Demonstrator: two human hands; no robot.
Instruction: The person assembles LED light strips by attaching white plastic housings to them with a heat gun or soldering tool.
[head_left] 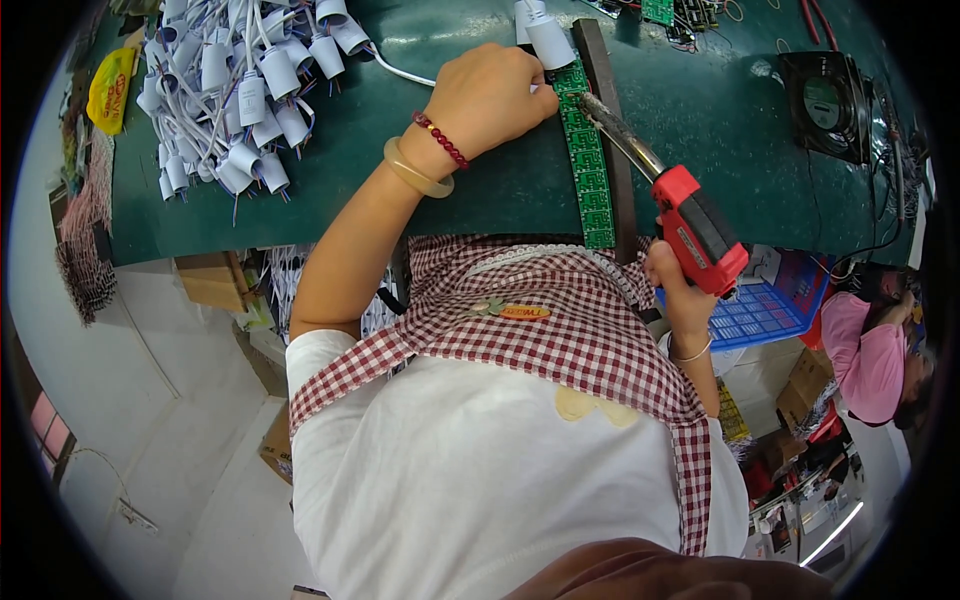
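Note:
My left hand [492, 95] is closed, its fingertips pinched at the upper part of a long green circuit board strip [590, 190]. What they hold is hidden behind the fingers. A white cable [400, 72] runs from the pile on the left in under this hand. Just beyond the fingers a white lamp socket [549, 42] lies at the strip's far end. My right hand [685, 290] grips a red and black soldering gun [695, 230]. Its metal tip points at the strip, close to my left fingertips. A dark bar [612, 150] lies along the strip's right side.
Many white lamp sockets with wires [250, 100] are heaped on the green table [340, 190] at left. A black fan [825, 105] stands at right. Beneath the table edge is a blue basket [765, 310]. A person in a pink sleeve [862, 355] sits at right.

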